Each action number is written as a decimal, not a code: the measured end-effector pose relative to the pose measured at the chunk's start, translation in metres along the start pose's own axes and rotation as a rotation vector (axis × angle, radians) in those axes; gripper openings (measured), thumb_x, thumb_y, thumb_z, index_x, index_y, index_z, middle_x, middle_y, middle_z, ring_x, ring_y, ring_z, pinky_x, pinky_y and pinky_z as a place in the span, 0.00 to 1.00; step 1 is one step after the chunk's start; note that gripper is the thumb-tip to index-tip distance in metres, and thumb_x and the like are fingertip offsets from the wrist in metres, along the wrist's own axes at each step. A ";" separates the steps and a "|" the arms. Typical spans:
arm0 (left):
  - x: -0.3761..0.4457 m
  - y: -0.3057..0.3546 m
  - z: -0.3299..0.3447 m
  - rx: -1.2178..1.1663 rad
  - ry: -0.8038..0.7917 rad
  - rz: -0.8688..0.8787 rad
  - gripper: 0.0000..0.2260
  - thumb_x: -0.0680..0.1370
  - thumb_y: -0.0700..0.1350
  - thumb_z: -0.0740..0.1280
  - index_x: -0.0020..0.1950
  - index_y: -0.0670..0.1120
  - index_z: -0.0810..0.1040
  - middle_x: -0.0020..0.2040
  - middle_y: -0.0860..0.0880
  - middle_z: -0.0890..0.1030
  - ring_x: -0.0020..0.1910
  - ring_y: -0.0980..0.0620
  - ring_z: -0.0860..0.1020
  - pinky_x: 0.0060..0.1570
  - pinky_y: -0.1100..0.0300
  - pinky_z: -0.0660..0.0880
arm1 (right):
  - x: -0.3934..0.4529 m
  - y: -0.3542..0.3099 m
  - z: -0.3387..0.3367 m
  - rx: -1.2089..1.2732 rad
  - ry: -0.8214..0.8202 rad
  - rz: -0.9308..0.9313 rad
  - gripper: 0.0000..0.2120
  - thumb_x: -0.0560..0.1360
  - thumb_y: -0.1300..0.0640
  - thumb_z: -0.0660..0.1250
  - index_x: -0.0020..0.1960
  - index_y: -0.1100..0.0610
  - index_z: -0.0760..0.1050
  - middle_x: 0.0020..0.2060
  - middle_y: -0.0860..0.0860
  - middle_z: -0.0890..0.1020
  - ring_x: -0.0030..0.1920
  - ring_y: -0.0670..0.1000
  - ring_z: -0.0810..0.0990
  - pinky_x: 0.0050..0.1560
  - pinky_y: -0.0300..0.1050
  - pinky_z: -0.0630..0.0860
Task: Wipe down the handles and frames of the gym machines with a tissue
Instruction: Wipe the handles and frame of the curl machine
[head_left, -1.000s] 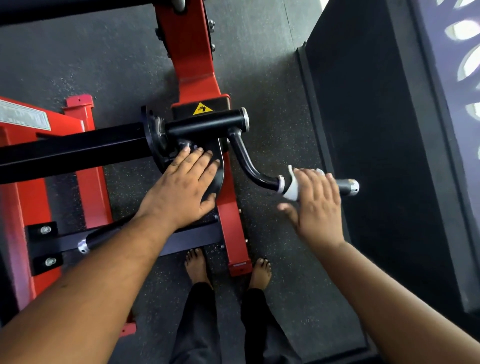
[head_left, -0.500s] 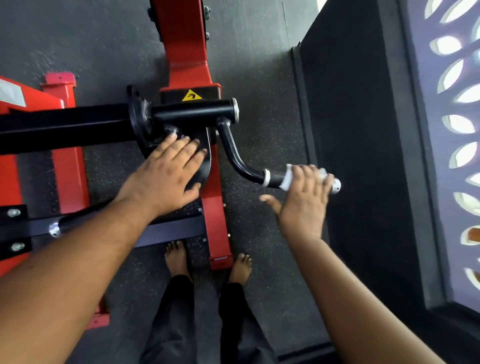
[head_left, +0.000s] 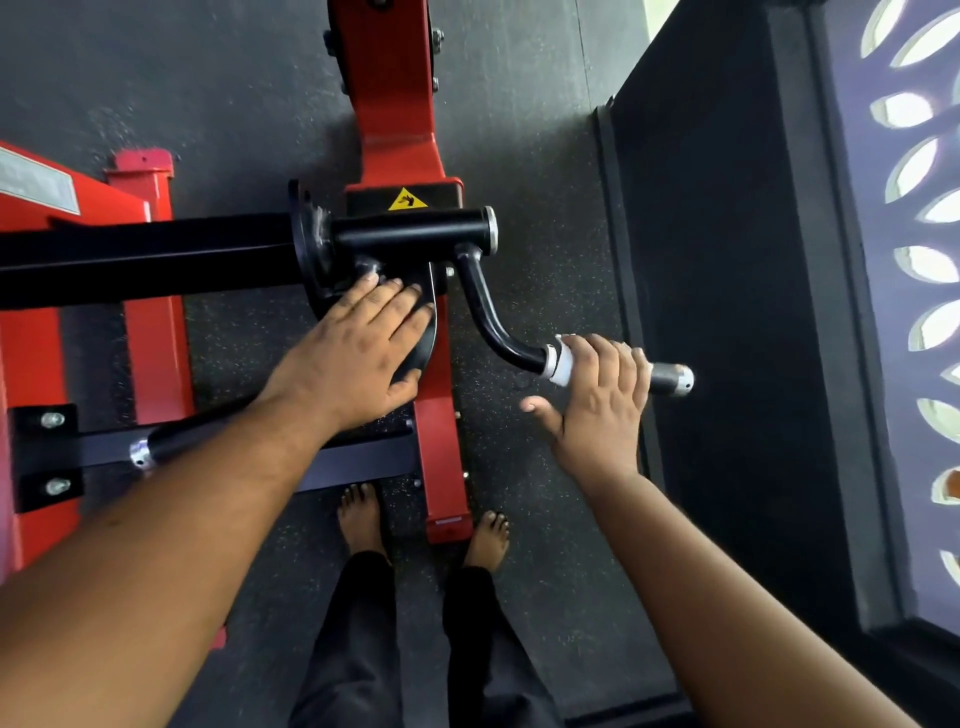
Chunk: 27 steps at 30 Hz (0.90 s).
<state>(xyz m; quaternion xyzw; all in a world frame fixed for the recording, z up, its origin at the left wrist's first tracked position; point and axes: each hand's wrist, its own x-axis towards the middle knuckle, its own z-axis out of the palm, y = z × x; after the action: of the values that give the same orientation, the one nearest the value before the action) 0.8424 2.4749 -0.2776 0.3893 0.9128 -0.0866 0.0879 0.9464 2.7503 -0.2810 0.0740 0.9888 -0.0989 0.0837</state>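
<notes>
The right hand (head_left: 597, 402) is curling its fingers over the tissue (head_left: 562, 366) on the handle (head_left: 667, 378), thumb splayed, while the left hand (head_left: 353, 358) is lying flat, fingers together, on the black plate (head_left: 423, 343).

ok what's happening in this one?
A person is wiping a gym machine. The right hand has its fingers curled over a white tissue wrapped on the black handle, thumb sticking out free. The left hand lies flat on a black plate beside the red frame, bracing. Bare feet stand on the dark floor on either side of the frame's base.
</notes>
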 end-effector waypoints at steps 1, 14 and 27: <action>0.000 0.000 0.000 -0.010 0.000 0.001 0.34 0.79 0.59 0.52 0.78 0.39 0.67 0.76 0.37 0.69 0.76 0.39 0.66 0.81 0.44 0.51 | -0.002 0.006 0.000 0.006 -0.009 -0.014 0.48 0.73 0.21 0.45 0.76 0.56 0.67 0.69 0.55 0.72 0.73 0.60 0.66 0.80 0.61 0.49; 0.000 0.002 -0.002 -0.030 -0.003 0.003 0.33 0.79 0.59 0.53 0.78 0.39 0.67 0.76 0.37 0.69 0.77 0.39 0.65 0.81 0.44 0.49 | 0.056 0.021 -0.039 -0.096 -0.185 -0.002 0.45 0.67 0.17 0.31 0.35 0.52 0.69 0.30 0.48 0.75 0.35 0.57 0.78 0.34 0.48 0.66; 0.000 0.002 -0.004 -0.040 -0.029 -0.007 0.33 0.79 0.58 0.53 0.78 0.38 0.67 0.77 0.37 0.68 0.77 0.38 0.65 0.80 0.42 0.53 | 0.021 -0.038 -0.018 -0.001 -0.057 -0.131 0.44 0.72 0.21 0.39 0.58 0.55 0.75 0.50 0.53 0.78 0.53 0.58 0.75 0.62 0.56 0.67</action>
<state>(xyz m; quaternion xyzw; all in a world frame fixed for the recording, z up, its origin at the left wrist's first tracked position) 0.8436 2.4778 -0.2741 0.3829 0.9144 -0.0741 0.1084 0.9168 2.7196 -0.2604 0.0061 0.9888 -0.1056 0.1051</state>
